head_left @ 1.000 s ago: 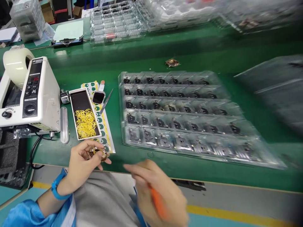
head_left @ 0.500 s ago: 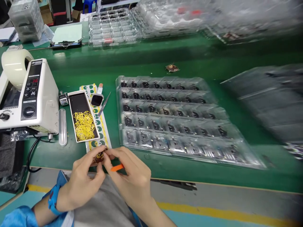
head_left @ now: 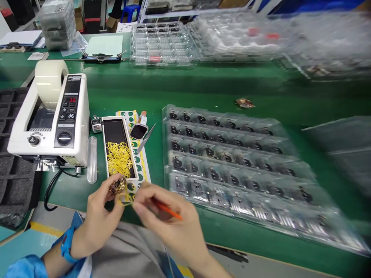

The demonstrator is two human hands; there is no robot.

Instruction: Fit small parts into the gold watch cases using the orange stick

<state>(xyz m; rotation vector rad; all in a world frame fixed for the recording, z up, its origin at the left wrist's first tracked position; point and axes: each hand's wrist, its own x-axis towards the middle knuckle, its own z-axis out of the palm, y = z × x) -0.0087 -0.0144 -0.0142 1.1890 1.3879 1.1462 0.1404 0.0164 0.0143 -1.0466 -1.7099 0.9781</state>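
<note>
Pinching metallic part (head_left: 118, 185), left fingers (head_left: 116, 211) | orange stick (head_left: 170, 211) grasped, right fingers (head_left: 147, 214) | long axis slanting down-right in view

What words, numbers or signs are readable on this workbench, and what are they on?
"36": red digits on the display of the white tape dispenser.
Arrow and scissors signs: its buttons.
Too small or blurred to read: other print on its control panel, and the small metal counter's markings.
</note>
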